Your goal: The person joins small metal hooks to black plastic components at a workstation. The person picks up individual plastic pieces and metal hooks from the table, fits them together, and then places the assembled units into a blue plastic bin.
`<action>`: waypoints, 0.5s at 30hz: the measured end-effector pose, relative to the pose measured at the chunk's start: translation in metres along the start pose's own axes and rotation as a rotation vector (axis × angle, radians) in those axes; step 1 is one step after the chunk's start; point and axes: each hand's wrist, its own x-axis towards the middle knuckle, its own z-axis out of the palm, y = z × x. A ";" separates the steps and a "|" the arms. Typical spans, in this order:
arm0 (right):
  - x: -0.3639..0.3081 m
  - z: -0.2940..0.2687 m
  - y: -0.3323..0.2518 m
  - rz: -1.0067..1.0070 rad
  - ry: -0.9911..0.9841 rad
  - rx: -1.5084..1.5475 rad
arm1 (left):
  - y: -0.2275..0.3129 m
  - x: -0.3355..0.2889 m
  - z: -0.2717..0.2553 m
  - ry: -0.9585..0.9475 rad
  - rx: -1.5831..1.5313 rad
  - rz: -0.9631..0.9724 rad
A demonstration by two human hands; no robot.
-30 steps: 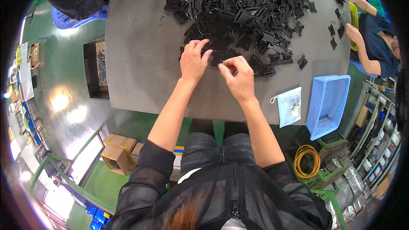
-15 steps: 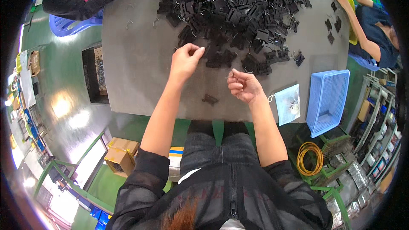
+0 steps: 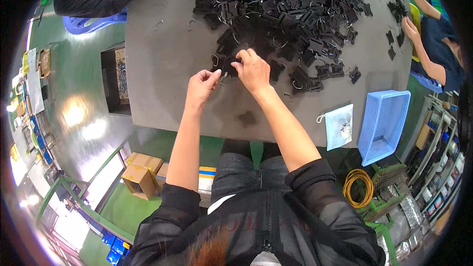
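Note:
Over the near edge of a big heap of black plastic buckle-like pieces [image 3: 295, 19], my two hands are close together. My left hand [image 3: 201, 88] pinches with thumb and forefinger; a small shiny bit of metal shows beside the thumb tip, and what the fingers hold is too small to make out. My right hand [image 3: 254, 73] is just right of it, fingers bent and thumb towards the fingertips, over dark pieces that hide its grip. Bent metal wire hooks [image 3: 287, 96] lie around the heap. One black piece [image 3: 247, 117], blurred, lies alone nearer me.
On the grey table [image 3: 162, 79], a pale blue face mask [image 3: 339, 127] lies at the right, beside a blue plastic basket [image 3: 365, 140] at the table edge. One co-worker's sleeve [image 3: 98, 5] is at far left; another co-worker's hands [image 3: 410, 28] handle black pieces at far right.
My right hand has moved left and away from me, to beside my left hand. The left hand has come slightly nearer to me and left. The whole view has shifted a little.

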 end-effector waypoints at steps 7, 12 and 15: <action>-0.015 -0.031 -0.023 -0.155 0.134 -0.003 | 0.003 0.005 0.007 0.225 0.186 0.294; -0.020 -0.037 -0.022 0.075 0.101 0.488 | 0.032 0.001 0.021 -0.309 -0.427 0.027; -0.019 -0.033 -0.021 0.445 -0.022 0.903 | 0.023 0.004 0.026 -0.310 -0.100 0.277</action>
